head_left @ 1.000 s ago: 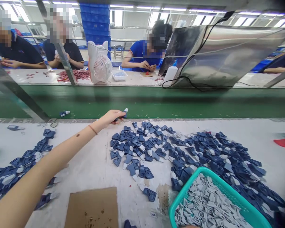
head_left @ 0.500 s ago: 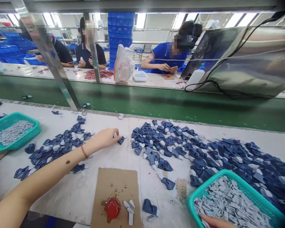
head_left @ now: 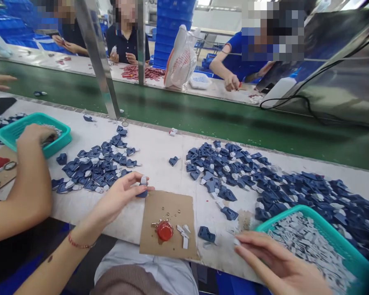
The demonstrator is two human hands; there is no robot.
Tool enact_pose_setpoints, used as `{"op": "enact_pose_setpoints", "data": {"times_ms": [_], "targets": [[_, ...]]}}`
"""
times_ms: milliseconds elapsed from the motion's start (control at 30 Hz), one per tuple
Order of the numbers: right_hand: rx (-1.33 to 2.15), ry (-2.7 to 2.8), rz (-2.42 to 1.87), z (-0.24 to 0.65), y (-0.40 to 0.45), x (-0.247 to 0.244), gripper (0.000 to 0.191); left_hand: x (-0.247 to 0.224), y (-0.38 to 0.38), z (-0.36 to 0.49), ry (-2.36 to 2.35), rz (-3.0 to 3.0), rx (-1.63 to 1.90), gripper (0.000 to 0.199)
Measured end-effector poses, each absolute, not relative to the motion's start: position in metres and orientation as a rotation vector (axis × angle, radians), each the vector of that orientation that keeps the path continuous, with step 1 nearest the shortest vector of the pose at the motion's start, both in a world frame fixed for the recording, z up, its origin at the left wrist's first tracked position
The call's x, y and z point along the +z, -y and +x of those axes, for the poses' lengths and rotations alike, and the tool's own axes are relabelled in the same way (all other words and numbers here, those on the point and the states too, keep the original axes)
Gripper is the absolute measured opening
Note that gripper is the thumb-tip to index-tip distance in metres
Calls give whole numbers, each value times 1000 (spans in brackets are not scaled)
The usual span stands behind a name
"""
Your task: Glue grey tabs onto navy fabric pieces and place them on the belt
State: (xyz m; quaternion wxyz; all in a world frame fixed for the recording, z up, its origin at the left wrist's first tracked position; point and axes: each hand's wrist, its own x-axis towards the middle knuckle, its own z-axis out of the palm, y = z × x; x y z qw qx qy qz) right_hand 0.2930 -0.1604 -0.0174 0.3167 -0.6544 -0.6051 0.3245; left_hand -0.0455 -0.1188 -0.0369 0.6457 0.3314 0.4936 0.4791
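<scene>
My left hand pinches a navy blue plastic part with a pale grey tip, just behind the cardboard sheet. Between the thumb and fingertips of my right hand is a small pale grey plastic piece, in front of the right teal basket. On the cardboard sit a red cap, wet drops around it, and several small white pieces. One navy part lies between the sheet and my right hand.
Piles of navy parts lie on the left and right. A neighbour's arm reaches into the left teal basket. Behind runs a green belt with a metal post. Co-workers sit beyond it.
My left hand has drawn back toward the cardboard with a navy part. My right hand has come out of the basket with a grey piece. A neighbour's arm has come in at left.
</scene>
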Motion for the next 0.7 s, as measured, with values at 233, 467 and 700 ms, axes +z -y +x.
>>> {"op": "enact_pose_setpoints", "data": {"times_ms": [233, 467, 700], "targets": [[1146, 1974, -1478, 195, 147, -14, 8, -53, 172, -36, -1161, 464, 1232, 32], [1201, 2164, -1454, 173, 143, -16, 15, -61, 191, -29, -999, 336, 1327, 23], [1228, 2161, -1521, 164, 142, -17, 17, -59, 194, -22, -906, 335, 1287, 35]]}}
